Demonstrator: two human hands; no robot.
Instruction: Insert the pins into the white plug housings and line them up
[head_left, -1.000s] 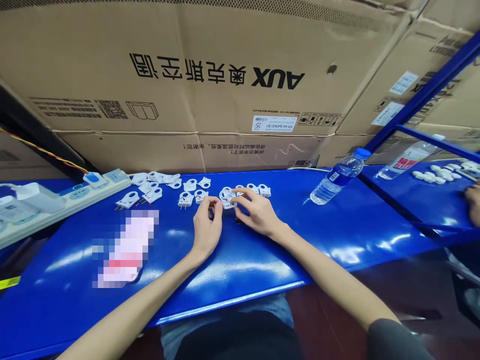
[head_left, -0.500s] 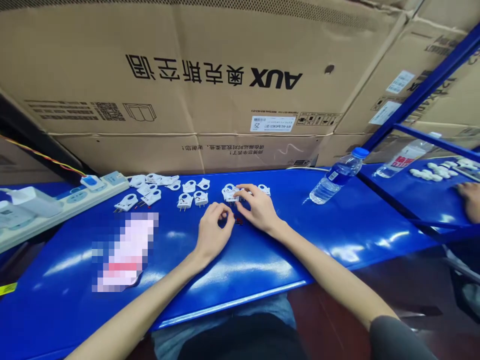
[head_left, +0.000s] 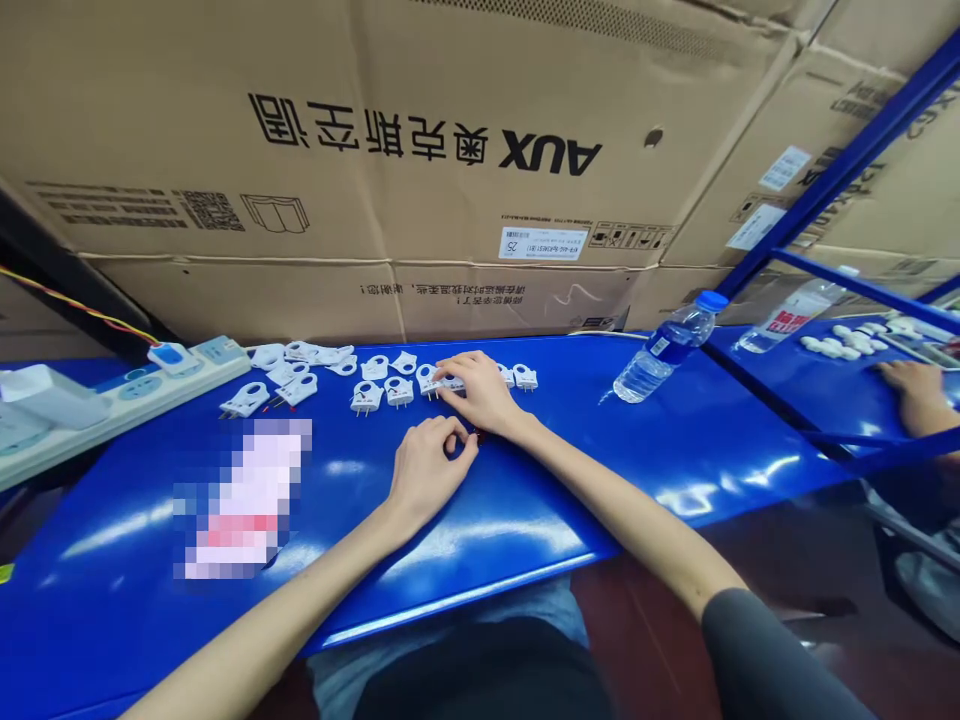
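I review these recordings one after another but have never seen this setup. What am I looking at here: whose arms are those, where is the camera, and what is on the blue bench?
One camera, worn on a person's head, looks down at their own bare arms. The left hand rests on the blue bench, fingers curled around something too small to tell. The right hand lies over a row of small white plug parts with metal prongs. A white power strip lies far left and a water bottle right. Cardboard boxes stand behind. The hand at far right belongs to another person at the next bench.
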